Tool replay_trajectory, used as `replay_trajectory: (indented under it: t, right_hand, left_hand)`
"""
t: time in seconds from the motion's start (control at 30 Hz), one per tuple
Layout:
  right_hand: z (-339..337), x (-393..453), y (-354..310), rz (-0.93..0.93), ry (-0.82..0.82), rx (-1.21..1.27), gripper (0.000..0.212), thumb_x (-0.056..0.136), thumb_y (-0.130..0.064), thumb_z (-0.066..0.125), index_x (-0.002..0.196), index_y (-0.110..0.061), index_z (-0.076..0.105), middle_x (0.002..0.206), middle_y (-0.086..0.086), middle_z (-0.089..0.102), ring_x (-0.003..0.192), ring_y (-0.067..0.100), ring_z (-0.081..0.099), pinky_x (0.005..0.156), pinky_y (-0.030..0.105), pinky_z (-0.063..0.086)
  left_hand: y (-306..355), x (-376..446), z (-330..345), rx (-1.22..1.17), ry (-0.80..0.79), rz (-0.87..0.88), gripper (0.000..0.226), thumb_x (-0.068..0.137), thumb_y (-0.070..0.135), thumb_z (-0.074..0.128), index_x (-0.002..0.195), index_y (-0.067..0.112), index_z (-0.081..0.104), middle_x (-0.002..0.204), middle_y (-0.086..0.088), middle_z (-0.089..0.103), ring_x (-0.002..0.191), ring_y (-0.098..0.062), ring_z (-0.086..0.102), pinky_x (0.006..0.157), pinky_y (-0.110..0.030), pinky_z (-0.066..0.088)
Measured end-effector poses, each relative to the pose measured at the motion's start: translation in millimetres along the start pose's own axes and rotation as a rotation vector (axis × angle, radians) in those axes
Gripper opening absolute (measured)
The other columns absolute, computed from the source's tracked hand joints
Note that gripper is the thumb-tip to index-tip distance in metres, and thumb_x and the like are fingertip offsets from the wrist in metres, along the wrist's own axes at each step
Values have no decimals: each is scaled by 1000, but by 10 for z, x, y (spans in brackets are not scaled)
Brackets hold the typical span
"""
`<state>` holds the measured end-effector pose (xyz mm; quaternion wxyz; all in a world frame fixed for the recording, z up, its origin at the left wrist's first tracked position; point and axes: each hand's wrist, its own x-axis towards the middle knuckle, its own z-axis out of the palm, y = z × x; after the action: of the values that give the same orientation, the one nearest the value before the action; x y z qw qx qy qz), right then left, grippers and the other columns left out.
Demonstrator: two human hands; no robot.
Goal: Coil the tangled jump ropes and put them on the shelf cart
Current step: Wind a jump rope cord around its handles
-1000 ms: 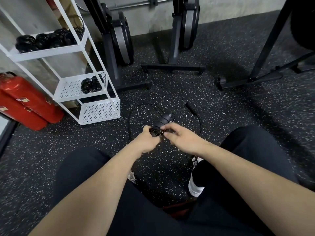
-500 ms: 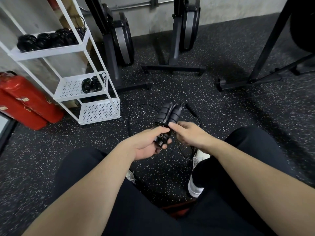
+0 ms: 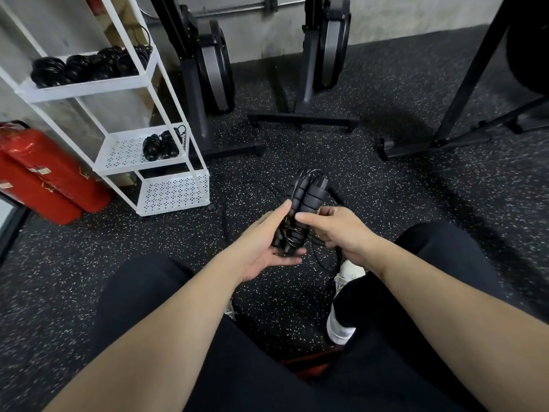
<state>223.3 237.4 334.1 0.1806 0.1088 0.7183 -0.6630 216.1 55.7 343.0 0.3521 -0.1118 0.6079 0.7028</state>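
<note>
A black jump rope [image 3: 306, 200] with its two ribbed handles side by side stands upright between my hands, cord wound around their lower part. My left hand [image 3: 264, 248] cradles the handles from the left and below, palm up, thumb along their side. My right hand [image 3: 332, 230] pinches the cord at the handles from the right. Loose black cord [image 3: 323, 260] trails down to the floor. Another black rope [image 3: 237, 188] lies on the floor behind. The white shelf cart [image 3: 175, 191] stands at the left with coiled ropes [image 3: 86, 66] on its top tier and more coils [image 3: 162, 145] on the middle tier.
Two red fire extinguishers [image 3: 44, 173] lie left of the cart. Black exercise machines [image 3: 208, 69] stand along the back wall, with a rack leg [image 3: 463, 84] at right. My knees in dark trousers and a white shoe [image 3: 347, 278] fill the lower view. The floor is speckled black rubber.
The handles have been brought together and raised upright. My left hand has opened under them, and my right hand has moved to the cord at their right side.
</note>
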Motion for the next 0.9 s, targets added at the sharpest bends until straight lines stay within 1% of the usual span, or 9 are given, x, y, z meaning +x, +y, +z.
replay_trajectory:
  t: [0.03,0.17,0.3,0.43,0.53,0.63,0.7,0.83,0.9]
  right_hand:
    - [11,3,5,6,11,11,29,83,-43,79,98,-21,67,49,-17,39,44,1,31,52,24,25]
    - [51,42,39,3,14,73,28,79,-44,82,87,-24,65,52,-15,40,46,3,30,47,21,24]
    - [45,51,62,-24,18,31,51,68,-56,83,99,-20,65,53,-15,40,47,3,31,48,22,24]
    - [22,43,62,-54,-18,-24,45,86,-48,75,112,-12,67,52,-16,40,49,5,31,47,23,24]
    - [32,42,53,-72,-14,-94,38,91,-54,68,117,-26,61,48,-17,44,48,6,36,49,26,29]
    - [-1,34,12,-99,38,-247,33,94,-58,62,93,-25,63,49,-17,48,51,8,40,56,29,33]
    - [-47,4,-5,-136,12,-302,36,98,-54,57,79,-25,67,52,-15,46,51,10,37,57,29,32]
    - [-78,-45,-10,-223,-132,-297,28,105,-40,52,87,-31,71,55,-19,48,56,11,37,55,29,32]
    - [-88,-47,-13,-226,-193,-273,22,105,-35,52,95,-30,71,57,-17,48,53,7,38,52,23,32]
  left_hand:
    - [-14,14,32,1,36,16,73,73,67,70,127,20,62,112,-20,75,88,-36,75,79,-46,63]
    - [-71,85,115,55,171,115,45,95,60,61,121,23,61,102,-18,76,71,-28,70,68,-38,57]
    - [-42,101,102,148,207,177,36,101,53,56,119,22,60,100,-17,75,71,-24,68,67,-39,53]
    - [-55,110,109,155,227,207,37,101,51,56,119,19,61,102,-18,76,72,-24,68,68,-39,53]
    - [-31,105,126,51,201,175,41,102,49,57,122,13,62,99,-16,74,68,-22,65,61,-35,52]
    - [7,82,59,-74,170,136,47,100,48,60,126,10,64,99,-16,74,64,-20,63,58,-32,51]
    - [32,57,-8,-135,144,117,47,99,48,61,126,11,68,96,-14,73,63,-19,62,59,-31,51]
    - [131,8,-72,-259,161,90,35,101,43,57,110,12,72,83,-11,71,59,-18,58,57,-29,45]
    - [173,0,-107,-317,169,80,35,101,43,57,106,11,72,82,-11,70,57,-19,56,52,-27,43]
